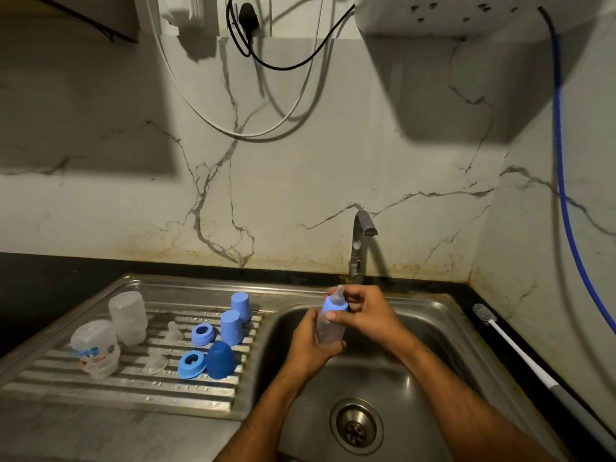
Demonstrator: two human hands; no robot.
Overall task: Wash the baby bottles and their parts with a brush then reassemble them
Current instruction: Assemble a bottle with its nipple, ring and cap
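Over the sink basin (416, 371) I hold a clear baby bottle (328, 331) upright, its blue collar (333, 306) and clear teat on top. My left hand (311, 348) grips the bottle's body from the left. My right hand (363, 313) curls round the blue collar. On the drainboard (133, 388) stand two upturned clear bottles (128, 316) (96, 350), two clear teats (175, 331) (156, 361), two blue collars (203, 333) (191, 363), two light blue caps (240, 306) (231, 326) and a dark blue cap (220, 360). The bottle brush (510, 345) lies on the counter right of the sink.
The tap (360, 245) stands behind the basin with no water running. The drain (356, 428) sits at the basin's front. A blue hose (563, 181) hangs down the right wall. Cables hang from a socket above. Black counter (40, 281) borders the sink.
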